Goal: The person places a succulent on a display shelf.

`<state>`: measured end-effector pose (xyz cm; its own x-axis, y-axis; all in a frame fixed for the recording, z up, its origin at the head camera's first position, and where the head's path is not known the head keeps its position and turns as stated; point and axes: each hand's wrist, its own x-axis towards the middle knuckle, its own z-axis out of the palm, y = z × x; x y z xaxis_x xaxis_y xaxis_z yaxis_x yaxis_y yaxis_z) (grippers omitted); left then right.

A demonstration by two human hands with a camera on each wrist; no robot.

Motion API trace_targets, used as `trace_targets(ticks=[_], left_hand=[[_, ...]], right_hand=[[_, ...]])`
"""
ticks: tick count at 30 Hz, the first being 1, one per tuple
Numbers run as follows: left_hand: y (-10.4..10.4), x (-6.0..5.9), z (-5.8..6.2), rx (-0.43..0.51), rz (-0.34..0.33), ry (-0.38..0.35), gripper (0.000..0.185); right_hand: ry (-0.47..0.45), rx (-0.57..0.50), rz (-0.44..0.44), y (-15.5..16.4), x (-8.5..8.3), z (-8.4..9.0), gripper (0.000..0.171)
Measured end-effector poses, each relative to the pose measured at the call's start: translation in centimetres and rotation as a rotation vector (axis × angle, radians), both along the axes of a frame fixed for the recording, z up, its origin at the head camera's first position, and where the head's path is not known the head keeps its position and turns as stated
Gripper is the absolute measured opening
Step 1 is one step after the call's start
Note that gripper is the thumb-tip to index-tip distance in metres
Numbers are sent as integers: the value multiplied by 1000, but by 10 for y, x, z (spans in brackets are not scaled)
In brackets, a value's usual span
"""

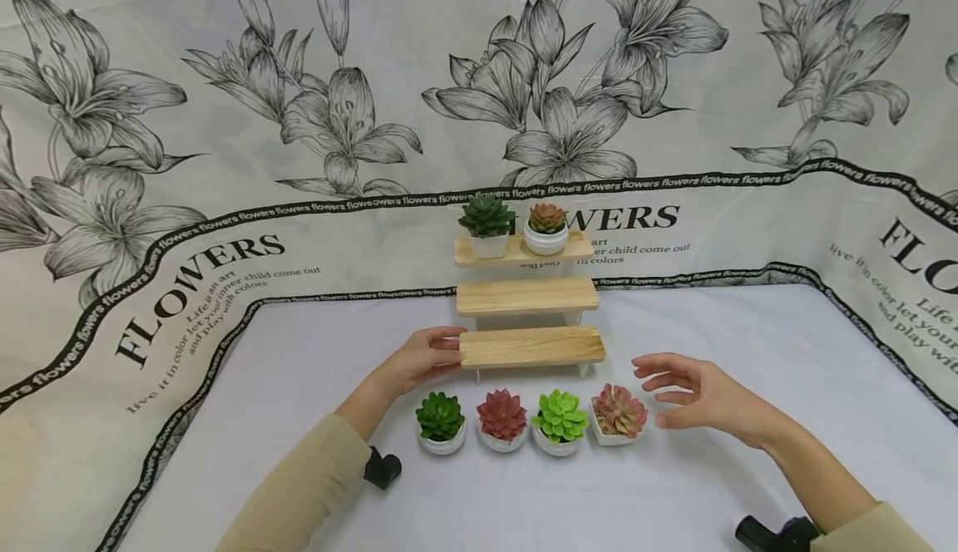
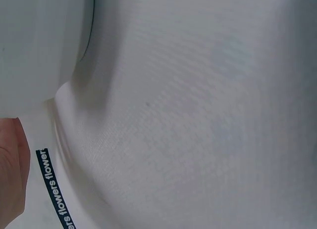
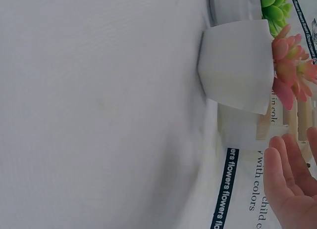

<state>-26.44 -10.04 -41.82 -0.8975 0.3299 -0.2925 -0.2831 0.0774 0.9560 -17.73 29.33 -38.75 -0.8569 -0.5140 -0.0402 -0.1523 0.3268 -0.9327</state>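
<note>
A three-step wooden shelf (image 1: pixel 527 296) stands at the back of the table. Its top step carries a dark green succulent (image 1: pixel 486 226) and a reddish-orange one (image 1: pixel 546 229) in white pots. My left hand (image 1: pixel 427 359) rests against the left end of the bottom step (image 1: pixel 533 346), fingers fairly straight. In front stand several potted succulents in a row: dark green (image 1: pixel 440 423), red (image 1: pixel 501 420), bright green (image 1: pixel 558 423), and pink in a square pot (image 1: pixel 618 414) (image 3: pixel 237 66). My right hand (image 1: pixel 692 392) hovers open just right of the pink one, holding nothing (image 3: pixel 292 189).
A white cloth (image 1: pixel 524 494) covers the table, with a flower-print backdrop (image 1: pixel 224 161) behind and around it. Black wrist camera mounts (image 1: pixel 382 467) (image 1: pixel 774 533) sit under both forearms.
</note>
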Motion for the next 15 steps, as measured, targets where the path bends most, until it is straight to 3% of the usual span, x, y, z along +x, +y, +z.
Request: trace_targets(ticks=[7, 15], left_hand=[[0, 0, 0, 1, 2, 0, 47], [0, 0, 0, 9, 4, -7, 47]], right_hand=[[-67, -34, 51, -3, -2, -18, 71], [-57, -30, 79, -10, -6, -31, 72]])
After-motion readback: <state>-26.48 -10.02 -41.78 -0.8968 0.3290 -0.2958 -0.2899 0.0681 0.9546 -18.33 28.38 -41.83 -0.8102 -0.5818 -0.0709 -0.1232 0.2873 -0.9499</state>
